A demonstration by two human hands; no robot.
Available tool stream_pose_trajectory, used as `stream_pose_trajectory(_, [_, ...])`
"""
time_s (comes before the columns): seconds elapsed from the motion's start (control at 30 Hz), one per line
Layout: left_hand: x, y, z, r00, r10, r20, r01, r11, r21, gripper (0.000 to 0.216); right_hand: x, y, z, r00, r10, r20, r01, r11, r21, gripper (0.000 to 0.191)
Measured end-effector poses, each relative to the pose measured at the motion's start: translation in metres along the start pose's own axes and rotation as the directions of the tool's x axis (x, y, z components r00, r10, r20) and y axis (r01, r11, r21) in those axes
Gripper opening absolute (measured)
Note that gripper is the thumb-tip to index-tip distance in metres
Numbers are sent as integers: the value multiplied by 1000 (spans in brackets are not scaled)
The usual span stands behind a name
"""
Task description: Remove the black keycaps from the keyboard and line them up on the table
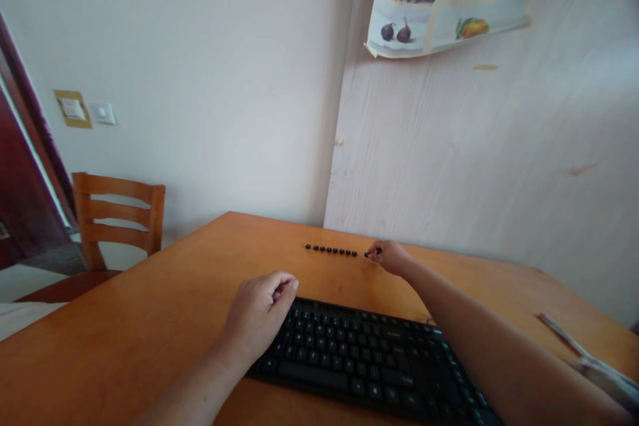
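Observation:
A black keyboard (344, 353) lies on the table, its far right part behind my right forearm. My left hand (262, 309) is at its far left corner, fingers curled in; whether anything is inside them is hidden. Farther back, several small black keycaps (332, 250) stand in a straight row. At the right end of that row, my right hand (389, 256) is low over the table, thumb and fingers pinched on a small black keycap (379, 251). Another small dark piece (367, 254) shows at its fingertips; I cannot tell whether it is held or lies on the table.
The wooden table (150, 319) meets a pale board (449, 146) at the back, with fruit paintings (434, 0) hung above. A long thin item (564, 333) lies at the right, partly behind my forearm. A wooden chair (120, 219) stands to the left.

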State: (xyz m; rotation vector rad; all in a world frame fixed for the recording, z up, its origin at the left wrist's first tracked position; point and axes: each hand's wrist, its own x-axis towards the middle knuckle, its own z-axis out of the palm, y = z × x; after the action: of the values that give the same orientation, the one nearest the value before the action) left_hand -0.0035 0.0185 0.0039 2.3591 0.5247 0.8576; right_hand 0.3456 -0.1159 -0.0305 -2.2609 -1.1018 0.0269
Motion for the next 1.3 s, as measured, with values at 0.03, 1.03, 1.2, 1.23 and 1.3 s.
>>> stream_pose_trajectory(0.03, [0, -1, 0, 1000, -11, -5, 11, 1000, 5, 30, 3, 1, 3, 1000, 3, 8, -3, 1000, -5, 10])
stream_pose_trajectory(1.03, [1, -14, 2, 997, -67, -23, 68, 997, 39, 30, 16, 7, 20, 997, 38, 73, -25, 985, -172, 13])
stream_pose_trajectory(1.2, [1, -13, 1, 998, -70, -8, 70, 997, 42, 31, 15, 6, 19, 997, 42, 62, -32, 987, -155, 11])
stream_pose_trajectory(1.23, [1, -13, 2, 998, -69, -7, 69, 997, 44, 31, 15, 6, 20, 997, 41, 60, -32, 988, -149, 11])
stream_pose_trajectory(1.3, [1, -14, 2, 998, -67, -10, 68, 997, 47, 30, 14, 6, 20, 998, 37, 54, -30, 991, -132, 12])
